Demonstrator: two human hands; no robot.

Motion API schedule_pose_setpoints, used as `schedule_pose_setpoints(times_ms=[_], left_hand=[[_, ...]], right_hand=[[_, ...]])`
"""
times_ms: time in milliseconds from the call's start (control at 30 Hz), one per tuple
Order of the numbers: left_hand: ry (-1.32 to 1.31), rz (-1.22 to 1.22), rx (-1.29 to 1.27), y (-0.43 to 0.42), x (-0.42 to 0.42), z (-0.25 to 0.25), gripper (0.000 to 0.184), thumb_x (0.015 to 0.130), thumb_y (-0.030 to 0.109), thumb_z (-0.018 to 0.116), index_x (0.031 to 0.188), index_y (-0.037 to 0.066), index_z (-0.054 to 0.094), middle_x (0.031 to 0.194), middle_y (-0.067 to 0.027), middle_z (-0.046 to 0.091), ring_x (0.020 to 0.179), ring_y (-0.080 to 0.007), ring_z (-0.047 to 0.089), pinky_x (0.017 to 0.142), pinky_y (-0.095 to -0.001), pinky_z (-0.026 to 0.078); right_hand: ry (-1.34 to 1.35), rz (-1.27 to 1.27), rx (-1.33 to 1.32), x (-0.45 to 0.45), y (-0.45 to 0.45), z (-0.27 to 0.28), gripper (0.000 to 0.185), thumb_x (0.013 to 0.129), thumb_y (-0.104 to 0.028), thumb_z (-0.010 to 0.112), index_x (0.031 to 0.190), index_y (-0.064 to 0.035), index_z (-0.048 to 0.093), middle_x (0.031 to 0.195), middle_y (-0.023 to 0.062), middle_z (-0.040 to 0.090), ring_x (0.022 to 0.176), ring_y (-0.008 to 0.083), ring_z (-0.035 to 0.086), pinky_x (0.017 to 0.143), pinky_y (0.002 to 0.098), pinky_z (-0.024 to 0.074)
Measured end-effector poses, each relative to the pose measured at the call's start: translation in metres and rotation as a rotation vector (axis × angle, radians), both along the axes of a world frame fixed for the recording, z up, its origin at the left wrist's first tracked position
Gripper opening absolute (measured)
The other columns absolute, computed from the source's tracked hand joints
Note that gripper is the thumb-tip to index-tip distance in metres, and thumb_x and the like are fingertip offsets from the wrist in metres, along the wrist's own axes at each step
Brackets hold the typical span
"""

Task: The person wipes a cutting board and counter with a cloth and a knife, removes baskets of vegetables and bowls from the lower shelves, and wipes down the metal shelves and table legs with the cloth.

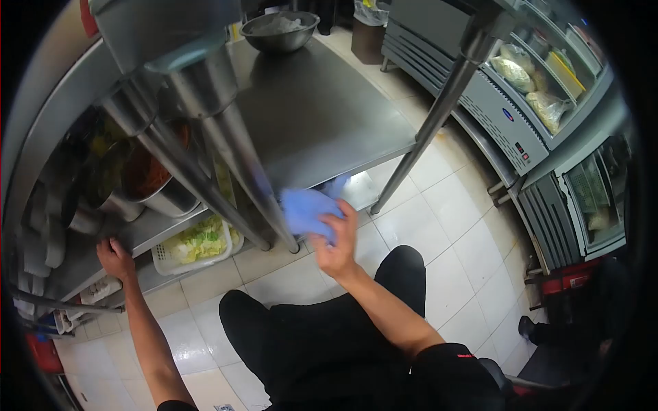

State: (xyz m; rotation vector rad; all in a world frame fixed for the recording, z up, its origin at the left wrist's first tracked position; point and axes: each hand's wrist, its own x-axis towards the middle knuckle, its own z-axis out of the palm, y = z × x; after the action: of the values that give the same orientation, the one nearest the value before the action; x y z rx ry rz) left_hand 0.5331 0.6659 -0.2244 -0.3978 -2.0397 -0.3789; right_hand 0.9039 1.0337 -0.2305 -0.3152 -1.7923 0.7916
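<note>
My right hand (336, 240) is closed on a blue cloth (306, 211), which is blurred and hangs beside a steel table leg (250, 161). My left hand (115, 258) rests with curled fingers on the front edge of a steel shelf (147, 236). Behind that shelf edge stand metal pots, one with shredded orange food (147, 177) in it. Below the shelf, a white basket (159, 260) holds chopped green and yellow leaves (200, 243).
A metal bowl (279, 33) stands on a lower steel shelf (322, 103). Refrigerated cabinets (504, 116) line the right side. A bin (369, 42) is at the back. Another person's dark shoe (526, 327) shows at lower right on the tiled floor (439, 267).
</note>
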Motion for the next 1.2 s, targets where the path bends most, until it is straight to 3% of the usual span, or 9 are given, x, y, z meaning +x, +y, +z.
schedule_pose_setpoints(times_ms=[233, 300, 367, 500, 700, 800, 867, 1000, 1200], left_hand=[[-0.157, -0.124, 0.010, 0.005, 0.009, 0.010, 0.027, 0.088, 0.023, 0.046, 0.092, 0.001, 0.060, 0.092, -0.0194, 0.055, 0.087, -0.0400, 0.052, 0.074, -0.0461, 0.041], [-0.147, -0.070, 0.013, 0.000, 0.005, 0.006, 0.027, 0.088, 0.024, 0.046, 0.092, 0.001, 0.060, 0.092, -0.0201, 0.055, 0.086, -0.0404, 0.052, 0.073, -0.0467, 0.040], [-0.102, -0.060, 0.001, -0.001, 0.000, 0.002, 0.027, 0.088, 0.024, 0.046, 0.092, 0.001, 0.060, 0.091, -0.0204, 0.055, 0.086, -0.0407, 0.052, 0.073, -0.0470, 0.040], [-0.116, -0.059, 0.023, 0.000, 0.000, 0.002, 0.029, 0.088, 0.025, 0.046, 0.091, 0.000, 0.060, 0.090, -0.0210, 0.055, 0.085, -0.0411, 0.052, 0.073, -0.0474, 0.040], [-0.150, -0.068, -0.003, 0.001, 0.001, 0.003, 0.037, 0.090, 0.031, 0.045, 0.098, -0.002, 0.060, 0.098, -0.0239, 0.056, 0.094, -0.0420, 0.052, 0.079, -0.0466, 0.041], [-0.241, -0.061, 0.033, 0.005, 0.011, 0.010, 0.036, 0.090, 0.030, 0.045, 0.097, -0.002, 0.060, 0.098, -0.0223, 0.056, 0.094, -0.0415, 0.052, 0.078, -0.0464, 0.041], [-0.234, -0.084, 0.026, 0.003, 0.007, 0.005, 0.034, 0.090, 0.029, 0.046, 0.096, -0.002, 0.060, 0.097, -0.0208, 0.056, 0.092, -0.0411, 0.052, 0.078, -0.0462, 0.041], [-0.149, -0.059, -0.010, 0.004, 0.007, 0.006, 0.028, 0.089, 0.024, 0.046, 0.097, 0.001, 0.060, 0.094, -0.0177, 0.056, 0.088, -0.0387, 0.053, 0.075, -0.0445, 0.041], [-0.043, -0.120, 0.021, 0.005, 0.005, 0.005, 0.027, 0.089, 0.023, 0.044, 0.093, 0.002, 0.060, 0.091, -0.0170, 0.056, 0.087, -0.0376, 0.053, 0.075, -0.0431, 0.041]], right_hand=[[0.018, -0.083, 0.903, -0.064, 0.121, -0.067, 0.023, 0.074, -0.026, 0.060, 0.096, -0.0270, 0.055, 0.118, 0.0078, 0.057, 0.099, 0.0271, 0.057, 0.088, 0.0438, 0.0390], [-0.289, -0.105, 0.709, -0.019, 0.201, -0.077, 0.029, 0.068, -0.023, 0.065, 0.097, -0.0213, 0.060, 0.124, 0.0118, 0.053, 0.109, 0.0314, 0.052, 0.088, 0.0463, 0.0403], [0.033, -0.211, 0.669, 0.029, 0.284, -0.060, 0.037, 0.072, -0.019, 0.065, 0.107, -0.0087, 0.057, 0.122, 0.0158, 0.053, 0.111, 0.0351, 0.050, 0.089, 0.0460, 0.0400], [-0.161, -0.462, 0.541, 0.009, 0.214, -0.048, 0.056, 0.078, -0.013, 0.057, 0.130, -0.0017, 0.040, 0.126, 0.0234, 0.047, 0.123, 0.0419, 0.039, 0.108, 0.0505, 0.0230], [0.071, -0.148, 0.631, -0.077, 0.055, -0.039, 0.029, 0.073, -0.010, 0.054, 0.101, -0.0138, 0.049, 0.113, 0.0128, 0.055, 0.101, 0.0354, 0.052, 0.091, 0.0484, 0.0375], [-0.392, -0.076, 0.651, -0.030, 0.140, -0.033, 0.033, 0.063, -0.013, 0.062, 0.095, -0.0173, 0.057, 0.099, 0.0089, 0.062, 0.073, 0.0314, 0.060, 0.056, 0.0388, 0.0451], [-0.002, -0.235, 0.574, 0.002, 0.199, -0.006, 0.030, 0.068, -0.017, 0.065, 0.095, -0.0085, 0.057, 0.093, 0.0118, 0.059, 0.084, 0.0333, 0.056, 0.071, 0.0422, 0.0422], [-0.475, -0.252, 0.460, 0.025, 0.205, 0.040, 0.035, 0.078, -0.008, 0.053, 0.112, 0.0021, 0.053, 0.115, 0.0234, 0.053, 0.103, 0.0409, 0.049, 0.090, 0.0496, 0.0368], [-0.788, 0.502, 0.660, -0.114, 0.121, 0.065, 0.049, 0.093, -0.040, 0.039, 0.136, -0.0166, 0.044, 0.143, 0.0190, 0.034, 0.132, 0.0384, 0.030, 0.111, 0.0476, 0.0184]])
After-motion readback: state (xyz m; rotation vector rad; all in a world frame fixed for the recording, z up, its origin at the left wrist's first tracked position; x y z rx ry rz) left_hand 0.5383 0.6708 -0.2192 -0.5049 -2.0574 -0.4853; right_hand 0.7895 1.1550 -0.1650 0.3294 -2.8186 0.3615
